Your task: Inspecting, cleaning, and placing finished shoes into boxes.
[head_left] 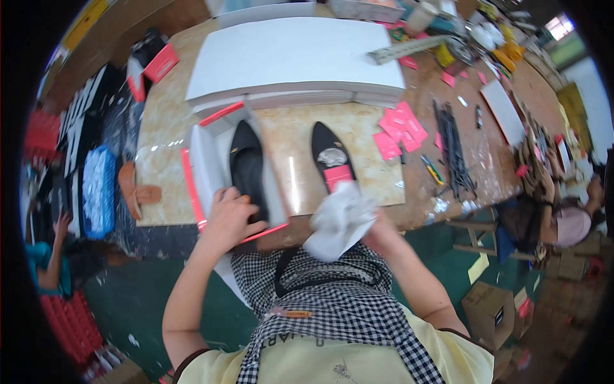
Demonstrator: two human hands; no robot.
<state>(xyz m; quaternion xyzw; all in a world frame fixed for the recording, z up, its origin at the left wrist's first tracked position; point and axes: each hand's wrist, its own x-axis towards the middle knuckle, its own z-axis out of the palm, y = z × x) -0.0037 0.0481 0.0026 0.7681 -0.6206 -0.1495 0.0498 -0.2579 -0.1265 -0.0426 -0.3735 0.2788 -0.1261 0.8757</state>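
Head view: our right hand [382,234] grips blurred paper [341,221] part-hiding a shoe [325,137]; whether our left hand [231,216] grips, over a box [206,160], we cannot tell.

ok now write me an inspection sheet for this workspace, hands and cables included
Surface: pale marbled tabletop, with a large white stack of sheets at its far side.
Job's things: black pointed shoe inside an open white-and-red shoebox; second black pointed shoe outside it, bearing a pink card.
Clutter: scattered pink cards, thin black strips at right.
Hands: left hand at the shoebox's near end; right hand holds a crumpled white sheet, blurred.
Cables: nothing seen for certain.
Surroundings: green floor, brown cardboard box.
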